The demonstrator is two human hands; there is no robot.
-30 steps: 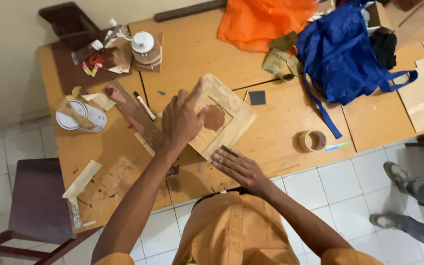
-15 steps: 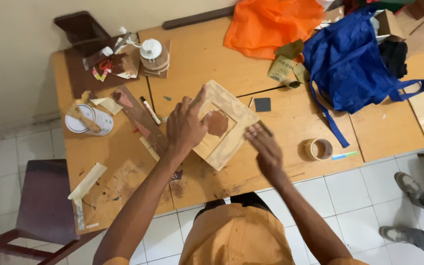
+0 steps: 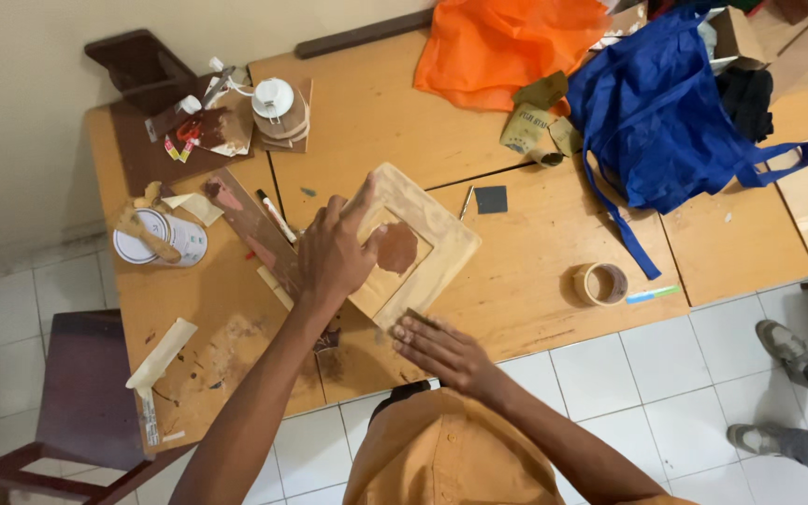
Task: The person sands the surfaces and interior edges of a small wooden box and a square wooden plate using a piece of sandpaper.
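Wooden frame [image 3: 423,245] sits centre frame, tilted diamond-wise; left hand [image 3: 332,254] pressing flat on its left rail, right hand [image 3: 441,346] (fingers spread, gripping nothing) at near corner.

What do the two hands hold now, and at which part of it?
The left hand presses flat on the left side of the square pale wooden frame. The right hand presses its near corner, with something dark under the fingertips.

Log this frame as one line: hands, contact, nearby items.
left hand: flat on wooden frame | right hand: presses dark pad on frame's near corner | nearby: tape roll, tin, blue bag
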